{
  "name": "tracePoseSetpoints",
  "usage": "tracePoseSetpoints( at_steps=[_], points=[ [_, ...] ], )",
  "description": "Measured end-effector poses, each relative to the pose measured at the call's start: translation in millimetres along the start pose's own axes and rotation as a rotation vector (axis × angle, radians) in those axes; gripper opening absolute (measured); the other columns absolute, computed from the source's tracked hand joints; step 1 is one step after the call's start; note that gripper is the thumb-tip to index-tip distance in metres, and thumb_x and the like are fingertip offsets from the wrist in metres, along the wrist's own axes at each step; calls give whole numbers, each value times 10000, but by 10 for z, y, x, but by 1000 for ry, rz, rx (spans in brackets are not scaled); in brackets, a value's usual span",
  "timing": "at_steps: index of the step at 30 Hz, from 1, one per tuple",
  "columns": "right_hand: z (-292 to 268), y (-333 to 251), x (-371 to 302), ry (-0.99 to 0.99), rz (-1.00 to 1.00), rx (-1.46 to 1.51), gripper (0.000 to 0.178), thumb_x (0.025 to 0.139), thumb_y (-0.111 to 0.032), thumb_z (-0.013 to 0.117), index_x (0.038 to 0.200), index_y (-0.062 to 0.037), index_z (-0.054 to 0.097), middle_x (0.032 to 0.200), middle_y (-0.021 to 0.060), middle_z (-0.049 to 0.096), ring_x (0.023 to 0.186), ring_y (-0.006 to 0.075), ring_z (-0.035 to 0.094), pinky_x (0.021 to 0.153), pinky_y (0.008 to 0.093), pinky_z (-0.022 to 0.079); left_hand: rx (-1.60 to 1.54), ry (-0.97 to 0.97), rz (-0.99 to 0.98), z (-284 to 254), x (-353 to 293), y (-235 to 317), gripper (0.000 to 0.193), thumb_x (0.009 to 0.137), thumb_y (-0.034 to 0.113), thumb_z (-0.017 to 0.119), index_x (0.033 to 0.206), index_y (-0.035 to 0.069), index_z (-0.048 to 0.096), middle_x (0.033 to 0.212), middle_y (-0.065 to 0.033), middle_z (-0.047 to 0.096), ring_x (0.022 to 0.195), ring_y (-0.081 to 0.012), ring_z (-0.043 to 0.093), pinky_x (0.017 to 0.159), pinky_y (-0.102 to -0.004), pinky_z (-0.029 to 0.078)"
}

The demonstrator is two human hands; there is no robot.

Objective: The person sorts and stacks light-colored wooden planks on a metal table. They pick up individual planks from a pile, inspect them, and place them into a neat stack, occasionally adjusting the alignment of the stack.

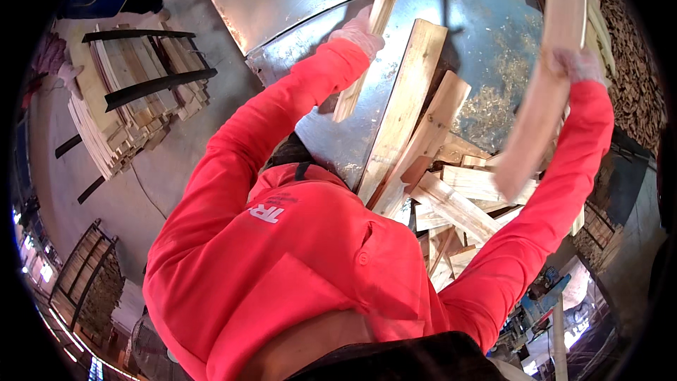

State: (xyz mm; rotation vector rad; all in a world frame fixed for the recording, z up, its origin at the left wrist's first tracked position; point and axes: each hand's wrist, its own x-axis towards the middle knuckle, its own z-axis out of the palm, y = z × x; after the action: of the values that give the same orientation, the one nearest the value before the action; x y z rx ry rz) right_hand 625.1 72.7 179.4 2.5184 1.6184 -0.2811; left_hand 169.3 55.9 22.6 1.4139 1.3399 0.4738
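Note:
My left hand (358, 34), in a pale glove, is closed round a narrow wooden board (381, 17) that slants over the metal table (486, 10). Out to the right, my gloved right hand (580, 65) grips a wider wooden board (539, 102) by its edge; its near end is blurred. Between my arms, two long planks (403, 106) (431, 134) lie side by side on the table, their near ends close to my red jacket. Several short wood offcuts (458, 204) are heaped beside them, under the board in my right hand.
Sawdust (493, 109) is scattered on the table. A stack of boards (137, 77) with black straps stands on the floor at the left. A big heap of wood pieces (631, 63) fills the far right. Another person's dark-clothed legs (144, 1) show at the top left.

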Motion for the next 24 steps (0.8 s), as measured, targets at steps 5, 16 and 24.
tracePoseSetpoints(
  at_steps=[5, 16, 24],
  points=[
    [1293, -550, -21, -73, 35, 549, 575, 695, -435, 787, 1034, 10, 652, 1016, 156, 691, 889, 225, 668, 765, 362, 545, 245, 119, -44, 191, -128, 249, 617, 782, 126, 605, 1363, 175, 402, 1073, -213, 633, 990, -397, 616, 868, -426, 488],
    [2358, -2275, -2067, -512, 315, 952, 736, 796, -477, 679, 1287, 45, 509, 1253, 261, 572, 1177, 354, 554, 982, 410, 431, 1026, -470, 721, -334, -528, -37, 1025, 670, 401, 769, 1491, 102, 233, 1515, -191, 278, 1422, -369, 229, 1122, -547, 228],
    [1621, -1746, -2497, -434, -56, 39, 739, 804, -468, 702, 1419, -168, 423, 1365, 205, 485, 1313, 372, 408, 1095, 404, 381, 1715, -980, 1166, -316, 100, 166, 738, 664, 447, 738, 1265, 73, 532, 1140, -79, 611, 1112, -318, 550, 1053, -514, 364]
  ],
)
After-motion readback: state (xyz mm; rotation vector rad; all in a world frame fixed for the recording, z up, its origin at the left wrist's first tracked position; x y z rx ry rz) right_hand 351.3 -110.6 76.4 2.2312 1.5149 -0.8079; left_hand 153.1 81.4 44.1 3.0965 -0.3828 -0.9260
